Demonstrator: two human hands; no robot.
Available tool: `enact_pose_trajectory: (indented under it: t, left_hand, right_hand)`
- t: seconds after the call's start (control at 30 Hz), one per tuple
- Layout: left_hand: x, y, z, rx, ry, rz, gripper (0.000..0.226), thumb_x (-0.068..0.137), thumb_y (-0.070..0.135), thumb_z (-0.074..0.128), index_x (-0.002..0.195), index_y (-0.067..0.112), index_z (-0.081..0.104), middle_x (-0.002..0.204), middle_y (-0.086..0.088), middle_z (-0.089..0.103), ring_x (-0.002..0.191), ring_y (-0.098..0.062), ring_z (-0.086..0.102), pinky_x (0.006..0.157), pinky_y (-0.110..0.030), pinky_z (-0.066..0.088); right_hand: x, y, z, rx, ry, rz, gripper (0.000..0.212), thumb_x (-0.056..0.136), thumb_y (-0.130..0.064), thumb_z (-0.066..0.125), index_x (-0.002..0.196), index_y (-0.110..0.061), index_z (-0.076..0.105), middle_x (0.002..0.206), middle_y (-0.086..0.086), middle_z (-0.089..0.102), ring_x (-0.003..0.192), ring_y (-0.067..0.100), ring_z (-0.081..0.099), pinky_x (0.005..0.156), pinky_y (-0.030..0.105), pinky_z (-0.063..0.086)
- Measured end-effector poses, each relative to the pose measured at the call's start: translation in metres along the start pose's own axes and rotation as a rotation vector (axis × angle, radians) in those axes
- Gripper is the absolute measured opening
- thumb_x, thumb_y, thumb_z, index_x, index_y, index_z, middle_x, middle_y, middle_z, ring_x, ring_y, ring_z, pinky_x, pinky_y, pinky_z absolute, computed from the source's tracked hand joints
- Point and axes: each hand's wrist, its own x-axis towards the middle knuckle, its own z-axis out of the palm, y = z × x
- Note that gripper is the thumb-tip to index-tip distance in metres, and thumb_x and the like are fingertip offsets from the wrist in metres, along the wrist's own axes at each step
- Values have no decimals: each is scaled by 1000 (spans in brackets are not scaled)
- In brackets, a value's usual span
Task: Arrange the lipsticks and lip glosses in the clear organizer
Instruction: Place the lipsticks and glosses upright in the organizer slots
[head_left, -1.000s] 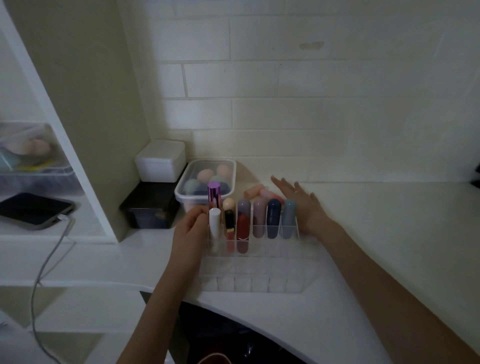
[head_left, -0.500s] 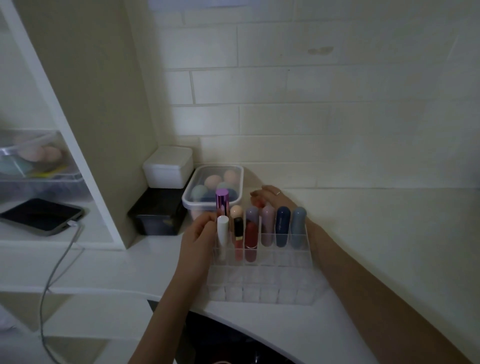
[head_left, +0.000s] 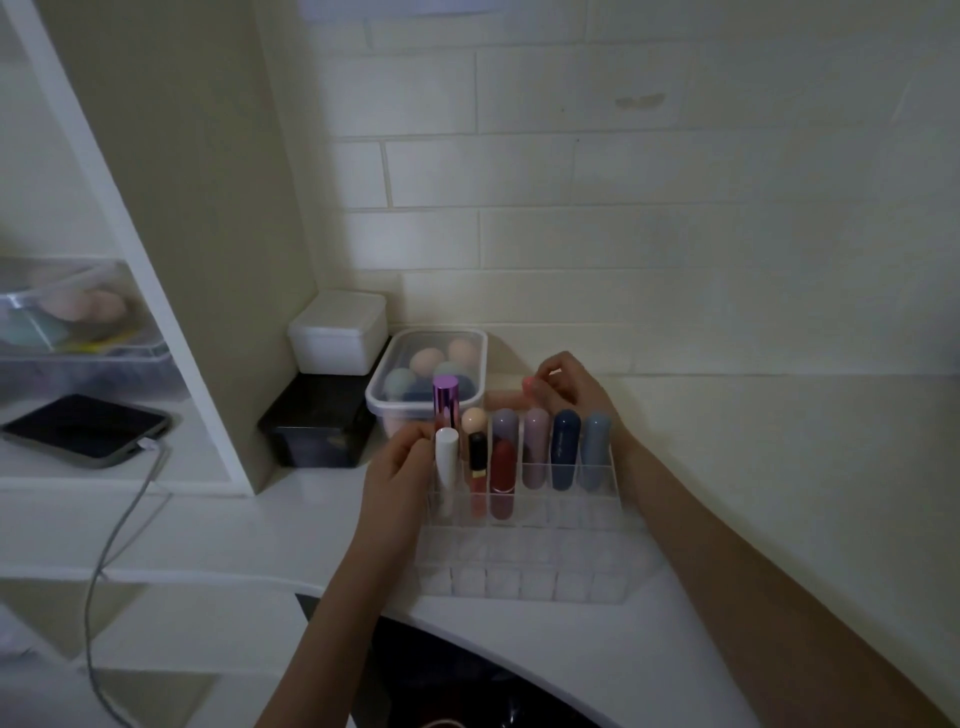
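The clear organizer (head_left: 530, 566) stands on the white counter with several lipsticks and glosses upright in its back rows: a purple metallic tube (head_left: 445, 402), a white tube (head_left: 447, 462), a dark red one (head_left: 502, 470), a navy one (head_left: 564, 449), a grey-blue one (head_left: 595, 449). My left hand (head_left: 397, 480) holds the organizer's left side beside the white tube. Behind the organizer my right hand (head_left: 574, 389) pinches a pink lipstick (head_left: 530, 385) just above the counter. Another peach tube (head_left: 501, 401) lies on the counter there.
A lidded tub of makeup sponges (head_left: 428, 374) sits just behind the organizer, with a white box (head_left: 337, 332) on a black box (head_left: 319, 421) to its left. A phone (head_left: 85, 428) on a cable lies on the left shelf. The tiled wall is close behind.
My right hand, flat and open a second ago, has curled round a pink lipstick behind the organizer and lifted it slightly. My left hand has stayed at the organizer's left side.
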Motion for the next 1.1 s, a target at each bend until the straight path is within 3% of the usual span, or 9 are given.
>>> enact_pose_trajectory:
  t: [0.07, 0.13, 0.2, 0.27, 0.43, 0.57, 0.77, 0.97, 1.1]
  left_hand:
    - [0, 0, 0, 9, 12, 8, 26, 95, 16, 43, 97, 0, 64, 99, -23, 64, 83, -23, 59, 67, -23, 51]
    - [0, 0, 0, 9, 15, 5, 26, 95, 16, 43, 97, 1, 65, 99, -23, 64, 84, -24, 59, 70, -27, 51]
    - [0, 0, 0, 8, 2, -8, 27, 96, 18, 43, 97, 4, 66, 98, -21, 65, 87, -28, 61, 73, -33, 51]
    - [0, 0, 0, 9, -4, -10, 27, 96, 19, 43, 96, 6, 66, 96, -20, 66, 88, -32, 62, 73, -35, 51]
    - [1, -2, -2, 17, -15, -13, 28, 95, 22, 43, 97, 8, 67, 96, -18, 68, 94, -36, 63, 81, -44, 52]
    - [0, -3, -3, 40, -24, -11, 29, 96, 20, 41, 96, 8, 67, 96, -15, 69, 91, -30, 65, 74, -36, 53]
    - [-3, -1, -3, 44, -25, -19, 30, 95, 24, 42, 95, 8, 67, 96, -16, 69, 94, -34, 64, 85, -49, 52]
    - [-5, 0, -4, 49, -36, -31, 30, 91, 31, 44, 92, 14, 68, 95, -14, 69, 93, -34, 64, 88, -55, 51]
    - [-5, 0, -4, 45, -42, -24, 31, 91, 33, 44, 94, 13, 68, 97, -14, 69, 95, -36, 63, 88, -54, 52]
  right_hand:
    - [-4, 1, -4, 25, 31, -67, 19, 91, -24, 59, 93, -8, 50, 84, 10, 64, 75, 17, 60, 70, 28, 49]
    - [-4, -5, -5, 74, 70, -62, 18, 92, -22, 57, 102, -8, 54, 95, 16, 64, 82, 19, 61, 73, 24, 51]
    - [-4, -10, -8, 41, 105, -89, 21, 95, -24, 52, 112, -14, 60, 103, 9, 66, 93, 14, 64, 76, 15, 52]
    - [-7, -17, -12, 14, 133, -140, 23, 97, -22, 47, 111, -18, 64, 102, 1, 68, 99, 13, 65, 81, 15, 52]
    - [-17, -26, -23, 116, 333, -150, 15, 91, -13, 57, 102, -13, 68, 90, 9, 69, 86, 16, 67, 85, 30, 53]
    - [-38, -31, -25, 210, 483, -178, 16, 89, -10, 61, 104, -10, 68, 82, 8, 69, 75, 11, 66, 75, 22, 57]
    - [-62, -44, -17, 325, 698, -207, 17, 88, -8, 61, 104, -7, 69, 78, 5, 70, 68, 5, 67, 67, 18, 56]
    - [-93, -71, -1, 259, 687, -322, 10, 87, -6, 63, 93, -11, 69, 75, 3, 71, 76, 10, 69, 78, 28, 58]
    - [-110, -80, 21, 144, 661, -423, 8, 86, -7, 64, 91, -11, 68, 76, 3, 71, 79, 15, 67, 78, 20, 51]
